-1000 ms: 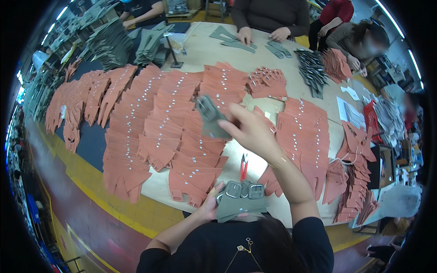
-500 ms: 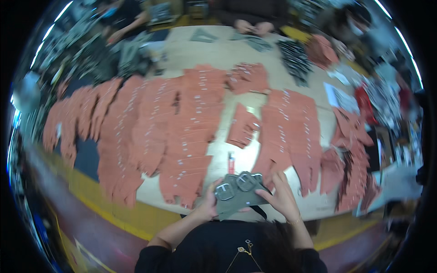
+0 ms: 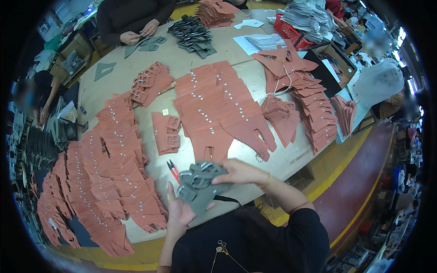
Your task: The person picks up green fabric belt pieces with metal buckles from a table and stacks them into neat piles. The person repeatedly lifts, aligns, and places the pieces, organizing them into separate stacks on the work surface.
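Over the near table edge, a small stack of grey-green shoe-upper pieces with metal buckles (image 3: 200,179) is between my hands. My right hand (image 3: 239,173) grips its right end, thumb on top and fingers closed round it. My left hand (image 3: 180,210) supports the lower left end from beneath; its thumb points up, off the pieces, and a fingertip shows past their lower edge. Thread snips with red handles (image 3: 174,170) lie just beyond the stack. Close by are a salmon buckled piece (image 3: 166,136) and salmon upper pieces (image 3: 209,109) in overlapping rows.
More salmon rows cover the table's left (image 3: 107,177), and others hang at its right edge (image 3: 314,109). Dark green buckled pieces (image 3: 191,36) are heaped at the far side. A co-worker's hands (image 3: 140,34) handle green pieces there. A red basket (image 3: 289,29) stands far right.
My view has swung to the right. The grey-green pieces, held flatter before, are now bunched and tilted. My left thumb has come off them; my right hand has closed over their right end.
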